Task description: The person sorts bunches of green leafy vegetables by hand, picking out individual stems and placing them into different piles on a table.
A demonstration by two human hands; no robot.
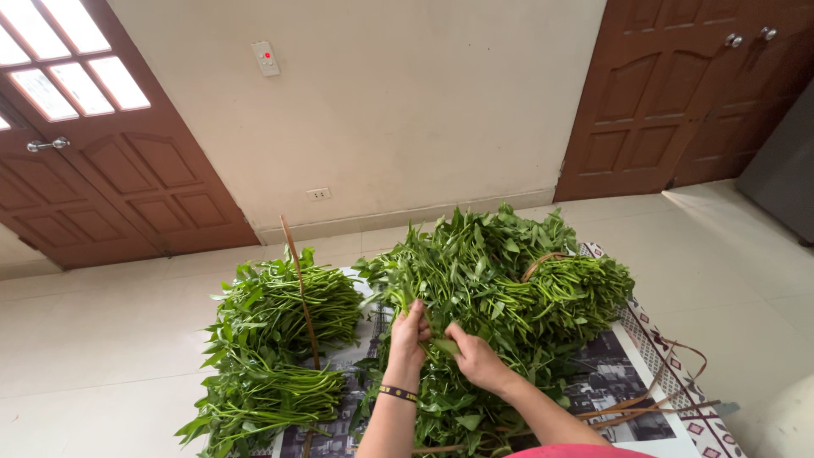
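To the left of both hands, well apart from them, lie two tied bundles of leafy green stalks, one in front of the other on printed paper sheets spread over the tiled floor; a thin brown strip stands up between them.

The left hand has its grip closed around a few green stems, fingers wrapped near the upper stalk where it rises out of the heap. Just beside it, the right hand pinches a leaf or stem end between thumb and fingertips, the rest of the grip loosely curled. Both hands rest in the front of the big loose heap of greens, which begins at the hands and spreads away behind and to their right.

These greens look light, limp and easily bruised; the leaves would tear if pulled, and the hollow-looking stalks likely snap when bent sharply. The firmer lower stalk seems the safer place to hold, with a gentle closed grip rather than a hard squeeze. Stems are tangled, so one drawn out may drag its neighbours.

Right of the hands, a brown band loops over part of the heap, and more brown strips lie on the paper and a patterned mat. Beyond are wooden doors and a pale wall.
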